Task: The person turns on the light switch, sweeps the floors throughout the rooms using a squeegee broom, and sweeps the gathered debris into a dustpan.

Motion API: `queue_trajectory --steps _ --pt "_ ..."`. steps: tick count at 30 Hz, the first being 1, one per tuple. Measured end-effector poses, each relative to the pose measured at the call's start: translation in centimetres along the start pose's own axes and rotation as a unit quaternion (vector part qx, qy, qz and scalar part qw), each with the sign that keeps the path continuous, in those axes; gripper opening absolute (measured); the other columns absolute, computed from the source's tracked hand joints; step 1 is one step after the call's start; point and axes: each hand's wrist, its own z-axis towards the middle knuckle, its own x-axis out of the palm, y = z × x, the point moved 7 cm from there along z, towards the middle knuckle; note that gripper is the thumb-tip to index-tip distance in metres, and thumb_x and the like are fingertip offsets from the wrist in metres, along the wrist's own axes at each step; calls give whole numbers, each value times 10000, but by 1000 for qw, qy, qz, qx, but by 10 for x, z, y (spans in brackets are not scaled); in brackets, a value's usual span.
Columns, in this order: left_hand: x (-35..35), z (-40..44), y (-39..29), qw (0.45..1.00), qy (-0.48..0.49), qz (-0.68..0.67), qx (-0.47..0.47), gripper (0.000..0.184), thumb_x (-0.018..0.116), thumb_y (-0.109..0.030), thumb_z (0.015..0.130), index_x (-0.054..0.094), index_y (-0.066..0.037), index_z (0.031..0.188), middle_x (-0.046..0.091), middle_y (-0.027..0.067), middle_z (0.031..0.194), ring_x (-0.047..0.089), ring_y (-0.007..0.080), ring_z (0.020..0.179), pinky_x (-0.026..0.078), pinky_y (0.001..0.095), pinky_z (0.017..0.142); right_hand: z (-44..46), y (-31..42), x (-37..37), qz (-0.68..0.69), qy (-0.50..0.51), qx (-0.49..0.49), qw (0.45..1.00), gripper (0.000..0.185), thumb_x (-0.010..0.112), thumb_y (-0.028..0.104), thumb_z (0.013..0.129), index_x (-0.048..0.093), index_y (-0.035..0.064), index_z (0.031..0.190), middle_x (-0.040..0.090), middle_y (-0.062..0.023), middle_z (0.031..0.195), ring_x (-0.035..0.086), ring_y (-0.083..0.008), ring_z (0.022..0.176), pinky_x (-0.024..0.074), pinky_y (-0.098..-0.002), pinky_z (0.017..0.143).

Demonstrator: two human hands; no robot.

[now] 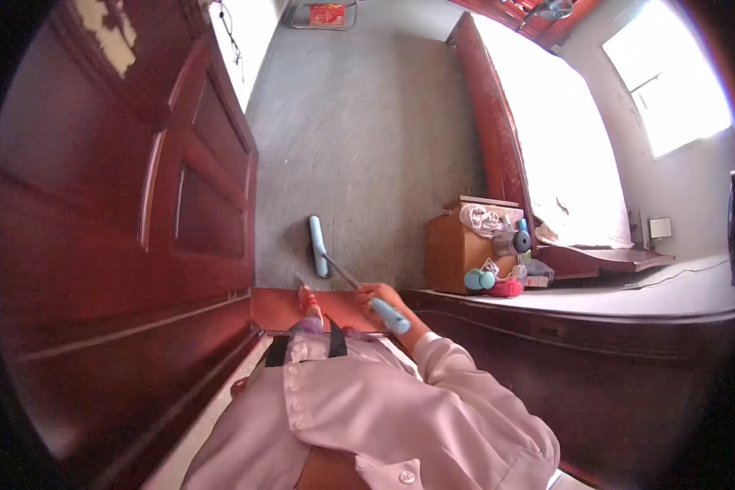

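Observation:
My right hand (376, 300) is wrapped round the thin grey handle of a broom (318, 245), close to its light blue grip end (392, 316). The broom's long light blue head is low over the grey floor, just beyond the red threshold strip (278, 308); whether it touches the floor cannot be told. A foot (309, 300) in a red sandal shows beside the handle. My left hand cannot be made out; the pale pink shirt (335, 400) fills the lower middle of the view.
A dark red wooden door (208, 204) stands on the left. To the right, a wooden cabinet (447, 253) holds bottles, a cloth (480, 220) and a blue-green container (478, 279). Behind it is a bed (563, 131) with a red side board. A metal-framed item with red (327, 15) lies at the far end.

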Motion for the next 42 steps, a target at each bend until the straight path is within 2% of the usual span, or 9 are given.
queue_trajectory --steps 1,2,4,9,20,26,31,34,42 --pt "8 8 -26 1000 9 12 -3 248 497 -230 822 535 -56 996 578 71 795 592 181 611 476 272 470 -7 31 19 -55 65 -61 994 220 336 154 883 456 9 769 509 -56 637 475 -145 471 422 -238 467" --pt "15 16 -50 1000 13 16 -6 245 499 -232 822 531 -56 989 576 70 785 590 179 602 475 270 467 -15 38 38 380 102 99 914 221 334 154 887 428 42 721 485 -29 615 451 -112 442 410 -222 450" --pt "31 28 -102 1000 14 15 -13 238 503 -237 820 523 -57 974 572 68 764 585 177 586 472 268 461 -29 81 50 493 40 95 864 259 326 190 896 361 94 658 407 15 566 377 -56 399 369 -204 407" --pt "79 61 -224 1000 6 -26 -6 226 513 -249 816 503 -59 939 561 61 712 574 171 546 464 262 447 -34 177 5 252 -108 -32 961 265 368 243 884 376 96 663 355 27 557 343 -43 408 318 -201 375" --pt "184 110 -312 995 44 88 1 252 493 -247 819 511 -56 981 565 62 789 583 183 623 474 302 496 -13 468 -303 -26 -456 -114 882 198 516 128 759 397 87 606 400 -38 440 411 -186 344 356 -316 339" --pt "268 120 -374 988 41 145 19 262 488 -246 817 518 -54 993 570 81 813 583 199 650 475 319 533 40 536 -352 96 -382 -227 891 94 475 34 682 460 -11 763 451 -84 521 468 -198 426 393 -304 385" --pt "329 145 -443 979 63 191 38 270 484 -244 816 523 -53 1003 575 96 833 582 211 673 477 334 565 178 445 -421 -515 -230 -132 815 266 459 261 767 572 20 784 540 -112 672 537 -254 610 436 -418 536" --pt "358 171 -480 972 77 219 48 276 482 -244 816 527 -52 1009 577 105 844 582 219 687 477 343 583 160 459 -292 47 -252 -32 966 414 368 455 821 502 81 704 427 -34 570 436 -203 518 386 -378 473" --pt "427 253 -568 979 133 153 17 259 492 -257 817 547 -52 966 580 128 842 578 244 671 475 362 587 118 651 -168 308 -88 6 947 140 411 75 841 376 116 971 313 17 534 299 -63 406 280 -199 358"
